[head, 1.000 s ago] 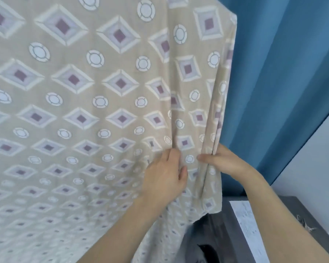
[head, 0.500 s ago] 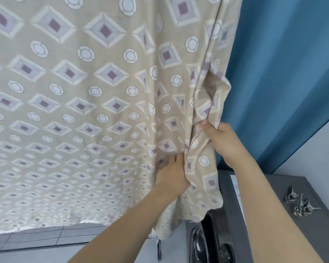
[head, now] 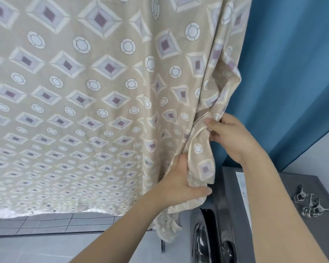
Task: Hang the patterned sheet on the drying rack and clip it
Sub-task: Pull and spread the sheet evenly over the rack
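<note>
A grey tiled floor point(head: 46, 224) is seen at lower left, below the hanging cloth. Most of the view is filled by the patterned sheet point(head: 103, 92), beige with diamond and circle motifs, hung from above the frame; its support is not visible. Its lower hem is seen well above the floor. The sheet's right edge is bunched into folds. The left hand point(head: 180, 183) is placed low on that edge, with a fold gripped between thumb and curled fingers; the fingers are mostly hidden behind the cloth. The right hand point(head: 228, 135) is placed higher on the same edge, with the hem pinched between thumb and fingertips. Both forearms are bare. A blue curtain point(head: 292, 73) is seen behind the sheet's right edge. A grey washing machine point(head: 273, 205) is seen below the right forearm, with its dark round door facing left and a white label on top. A few metal clips point(head: 310, 204) are laid on the machine's top at far right, well apart from both hands.
</note>
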### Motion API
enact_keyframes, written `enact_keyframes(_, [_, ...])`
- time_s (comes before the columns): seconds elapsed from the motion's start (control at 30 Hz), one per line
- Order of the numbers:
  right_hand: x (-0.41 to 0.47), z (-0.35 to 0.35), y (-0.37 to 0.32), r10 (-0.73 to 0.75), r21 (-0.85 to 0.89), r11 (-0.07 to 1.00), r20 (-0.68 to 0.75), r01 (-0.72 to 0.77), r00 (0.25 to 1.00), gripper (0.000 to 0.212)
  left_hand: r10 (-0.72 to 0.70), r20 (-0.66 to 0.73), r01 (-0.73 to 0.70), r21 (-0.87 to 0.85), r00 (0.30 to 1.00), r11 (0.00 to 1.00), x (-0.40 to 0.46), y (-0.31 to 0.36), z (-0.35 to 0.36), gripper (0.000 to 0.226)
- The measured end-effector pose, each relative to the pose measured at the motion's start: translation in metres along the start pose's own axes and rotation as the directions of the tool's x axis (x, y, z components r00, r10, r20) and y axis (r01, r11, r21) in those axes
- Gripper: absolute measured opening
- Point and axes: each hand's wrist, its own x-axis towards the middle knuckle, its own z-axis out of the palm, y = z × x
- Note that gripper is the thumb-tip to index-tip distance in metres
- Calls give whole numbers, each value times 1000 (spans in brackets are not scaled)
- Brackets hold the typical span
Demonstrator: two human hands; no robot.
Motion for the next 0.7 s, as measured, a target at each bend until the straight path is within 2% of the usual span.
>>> enact_keyframes(0.07, [-2, -9, 1, 7, -39, 999, 49, -5, 999, 17, 40, -187, -54, -71, 982, 996, 3, 4, 5, 77])
enact_keyframes(0.13, [-7, -18, 3, 2, -27, 1000, 79, 1, 997, 20, 146, -383, -141, 39, 912, 989, 11, 7, 1, 40])
enact_keyframes(0.2, [-13, -25, 4, -28, 15, 1000, 85, 27, 996, 23, 205, -420, -168, 125, 884, 978, 17, 14, -9, 7])
enact_keyframes(0.27, [-22, -33, 9, -65, 47, 997, 149, 59, 987, 36, 172, -396, -147, 92, 902, 985, 20, 26, -16, 26])
enact_keyframes(0.3, [-27, -38, 15, -62, 14, 998, 205, 60, 977, 51, 159, -400, -153, 48, 902, 987, 22, 36, -19, 32])
enact_keyframes(0.37, [-37, -45, 30, 51, -179, 984, 295, 3, 954, 84, 158, -427, -186, -25, 890, 982, 30, 60, -25, 35])
enact_keyframes(0.43, [-47, -45, 45, 196, -298, 950, 345, -91, 918, 104, 166, -432, -230, -100, 886, 968, 43, 90, -28, 35])
enact_keyframes(0.5, [-53, -40, 58, 234, -301, 944, 333, -132, 914, 104, 170, -413, -259, -170, 895, 951, 57, 119, -29, 35])
enact_keyframes(0.6, [-57, -33, 66, 146, -287, 954, 200, -84, 969, 86, 169, -323, -272, -307, 931, 912, 75, 151, -25, 28])
enact_keyframes(0.67, [-61, -33, 64, 90, -199, 978, 96, -69, 991, 87, 149, -240, -235, -387, 959, 892, 83, 164, -21, 14])
enact_keyframes(0.7, [-64, -35, 60, 71, -134, 989, 57, -62, 996, 88, 127, -194, -199, -419, 973, 886, 84, 170, -19, 16])
